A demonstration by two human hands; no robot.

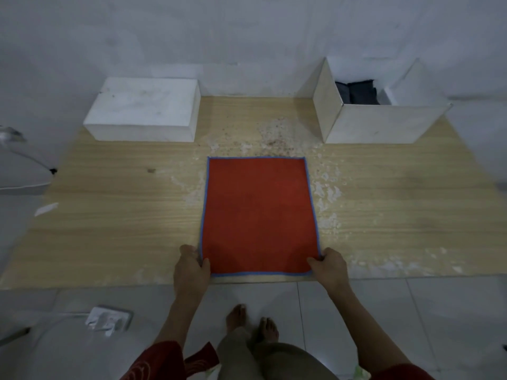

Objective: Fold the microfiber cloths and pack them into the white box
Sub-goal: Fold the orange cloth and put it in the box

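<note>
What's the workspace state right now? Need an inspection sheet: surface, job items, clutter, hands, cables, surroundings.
Surface: wooden board, with worn pale patches and specks near its middle.
Job's things: red cloth, blue-edged, spread flat at the near edge; open white box back right, with dark cloths inside.
Clutter: white block back left; white scrap at the board's left edge.
Hands: left hand and right hand each pinch a near corner of the red cloth.
Cables: power strip with a white cable on the floor, near left; thin cable far left.
Surroundings: white wall, tiled floor, the person's bare feet.
</note>
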